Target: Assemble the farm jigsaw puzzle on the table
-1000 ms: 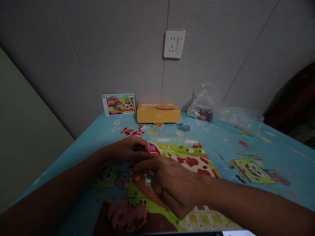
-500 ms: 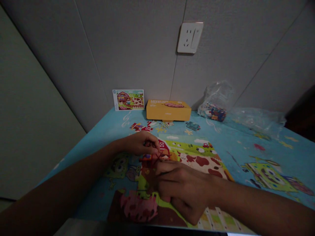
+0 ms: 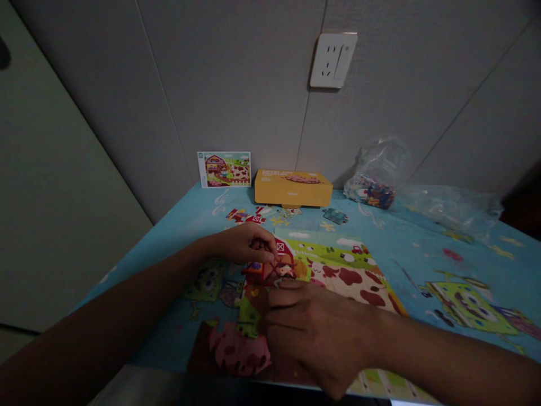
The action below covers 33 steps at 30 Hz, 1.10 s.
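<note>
Blue printed cloth with cartoon figures covered the worktop (image 3: pixel 406 248), and a farm puzzle (image 3: pixel 338 270), partly assembled, was laid flat on it at the middle. The left hand (image 3: pixel 243 245) was held over the puzzle's upper left corner, its fingers and thumb pinched together on the upper edge of a puzzle piece (image 3: pixel 265 270) printed in red, which sat at the corner beside the red barn. The right hand (image 3: pixel 315 332) was laid knuckles-up on the puzzle's near half, its fingers bent and close together, with the forefinger's tip touching the lower edge of the same piece. Whether anything was gripped under that palm could not be told.

Loose pieces (image 3: pixel 247 215) were scattered on the cloth just beyond the left hand, and one more loose piece (image 3: pixel 335 215) was seen beyond the puzzle's far edge. A yellow box (image 3: pixel 293 189) was set against the wall behind them. A reference card (image 3: pixel 224 168) showing the farm scene was propped upright against the wall, just left of the box. To the right of the box, a clear plastic bag (image 3: pixel 374 180) with coloured bits inside was seen, and a second clear bag (image 3: pixel 448 206) was spread flat near it. A white wall socket (image 3: pixel 333 59) was fixed above the box.
</note>
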### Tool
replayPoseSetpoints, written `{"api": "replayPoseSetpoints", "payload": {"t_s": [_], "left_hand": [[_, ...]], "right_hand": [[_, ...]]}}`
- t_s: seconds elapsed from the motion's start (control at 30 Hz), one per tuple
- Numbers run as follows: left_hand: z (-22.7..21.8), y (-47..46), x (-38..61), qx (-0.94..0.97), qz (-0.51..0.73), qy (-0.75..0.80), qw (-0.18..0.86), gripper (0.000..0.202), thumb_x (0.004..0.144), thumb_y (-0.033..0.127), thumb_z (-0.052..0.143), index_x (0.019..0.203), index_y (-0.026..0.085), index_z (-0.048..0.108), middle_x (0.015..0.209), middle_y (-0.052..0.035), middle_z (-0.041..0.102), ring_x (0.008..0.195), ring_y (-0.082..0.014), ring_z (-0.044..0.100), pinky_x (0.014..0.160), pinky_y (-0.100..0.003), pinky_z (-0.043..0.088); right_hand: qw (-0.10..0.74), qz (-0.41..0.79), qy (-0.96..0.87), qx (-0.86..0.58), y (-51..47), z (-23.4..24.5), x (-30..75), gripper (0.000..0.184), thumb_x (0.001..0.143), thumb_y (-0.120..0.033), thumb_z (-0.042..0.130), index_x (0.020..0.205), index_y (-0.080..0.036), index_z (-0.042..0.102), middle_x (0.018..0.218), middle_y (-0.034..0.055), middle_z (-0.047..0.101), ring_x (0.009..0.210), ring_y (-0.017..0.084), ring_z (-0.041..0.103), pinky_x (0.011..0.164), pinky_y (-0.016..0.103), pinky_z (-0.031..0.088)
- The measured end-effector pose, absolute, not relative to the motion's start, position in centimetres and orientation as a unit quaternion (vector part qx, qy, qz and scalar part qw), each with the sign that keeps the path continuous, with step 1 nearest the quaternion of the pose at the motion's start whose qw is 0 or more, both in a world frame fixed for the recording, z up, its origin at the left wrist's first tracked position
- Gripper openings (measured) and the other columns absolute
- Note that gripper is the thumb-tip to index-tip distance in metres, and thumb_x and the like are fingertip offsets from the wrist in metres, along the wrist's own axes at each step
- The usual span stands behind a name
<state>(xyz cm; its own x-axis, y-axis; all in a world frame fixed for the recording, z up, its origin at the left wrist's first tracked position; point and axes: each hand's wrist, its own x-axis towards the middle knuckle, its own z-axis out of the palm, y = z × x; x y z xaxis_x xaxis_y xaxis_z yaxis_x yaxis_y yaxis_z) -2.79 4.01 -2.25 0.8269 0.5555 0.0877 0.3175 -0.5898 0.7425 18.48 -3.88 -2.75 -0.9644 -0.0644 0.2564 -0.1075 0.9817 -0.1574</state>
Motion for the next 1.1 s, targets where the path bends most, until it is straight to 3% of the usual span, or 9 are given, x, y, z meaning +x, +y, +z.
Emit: {"api": "replayPoseSetpoints", "payload": {"t_s": [0.1,0.2,0.33,0.5,0.63,0.87,1.1], "left_hand": [[-2.3,4.0,-2.7,0.874,0.15,0.262,0.382,0.024,0.085,0.034,0.062,0.09,0.012,0.071,0.076,-0.0059,0.07,0.064,-0.012,0.055,0.058,-0.021,0.039],[-2.5,4.1,-2.8,0.869,0.14,0.272,0.39,0.026,0.083,0.036,0.066,0.091,0.011,0.071,0.071,-0.0041,0.067,0.061,-0.0112,0.052,0.055,-0.021,0.037],[-2.7,4.2,-2.9,0.868,0.144,0.263,0.396,0.028,0.084,0.036,0.063,0.091,0.01,0.07,0.066,-0.0019,0.061,0.059,-0.0109,0.051,0.054,-0.021,0.037],[-2.6,4.0,-2.8,0.867,0.147,0.268,0.393,0.024,0.082,0.033,0.067,0.091,0.011,0.072,0.065,-0.0005,0.06,0.058,-0.0094,0.048,0.053,-0.019,0.035],[-2.6,3.9,-2.6,0.882,0.147,0.263,0.363,0.02,0.08,0.028,0.068,0.09,0.012,0.073,0.062,0.0011,0.056,0.057,-0.0086,0.046,0.051,-0.019,0.033],[-2.8,3.9,-2.6,0.884,0.148,0.251,0.366,0.017,0.08,0.025,0.067,0.089,0.011,0.072,0.068,-0.0012,0.063,0.059,-0.009,0.052,0.053,-0.019,0.036],[-2.7,3.8,-2.5,0.889,0.149,0.255,0.349,0.017,0.078,0.024,0.067,0.089,0.011,0.072,0.064,0.0002,0.058,0.057,-0.0093,0.05,0.051,-0.019,0.033]], "right_hand": [[0.15,0.185,-0.971,0.009,-3.6,-2.8,18.4,0.017,0.066,-0.015,0.051,0.08,-0.021,0.044,0.077,0.0027,0.054,0.078,0.018,0.049,0.07,0.03,0.045],[0.233,0.299,-0.925,-0.023,-3.0,-3.3,18.4,0.024,0.063,-0.005,0.042,0.078,-0.022,0.036,0.075,0.0008,0.051,0.071,0.014,0.048,0.065,0.026,0.044],[0.31,0.311,-0.897,-0.044,-2.5,-3.9,18.5,0.028,0.061,-0.003,0.042,0.081,-0.022,0.035,0.093,0.0074,0.058,0.089,0.018,0.053,0.078,0.032,0.046],[0.211,0.291,-0.933,-0.039,-2.9,-3.8,18.4,0.025,0.062,-0.004,0.044,0.079,-0.022,0.037,0.079,0.0024,0.055,0.075,0.016,0.049,0.069,0.028,0.043],[0.145,0.216,-0.965,-0.043,-3.3,-3.1,18.2,0.023,0.067,-0.004,0.046,0.083,-0.021,0.043,0.082,0.0041,0.057,0.076,0.017,0.047,0.067,0.028,0.04],[0.163,0.111,-0.98,0.039,-3.0,-3.2,18.2,0.016,0.072,-0.009,0.046,0.074,-0.023,0.039,0.068,0.0007,0.052,0.066,0.017,0.042,0.062,0.03,0.035],[0.158,0.061,-0.983,0.074,-3.8,-2.6,17.8,0.02,0.092,-0.017,0.046,0.072,-0.02,0.048,0.069,0.0018,0.055,0.065,0.017,0.042,0.061,0.032,0.035]]}}
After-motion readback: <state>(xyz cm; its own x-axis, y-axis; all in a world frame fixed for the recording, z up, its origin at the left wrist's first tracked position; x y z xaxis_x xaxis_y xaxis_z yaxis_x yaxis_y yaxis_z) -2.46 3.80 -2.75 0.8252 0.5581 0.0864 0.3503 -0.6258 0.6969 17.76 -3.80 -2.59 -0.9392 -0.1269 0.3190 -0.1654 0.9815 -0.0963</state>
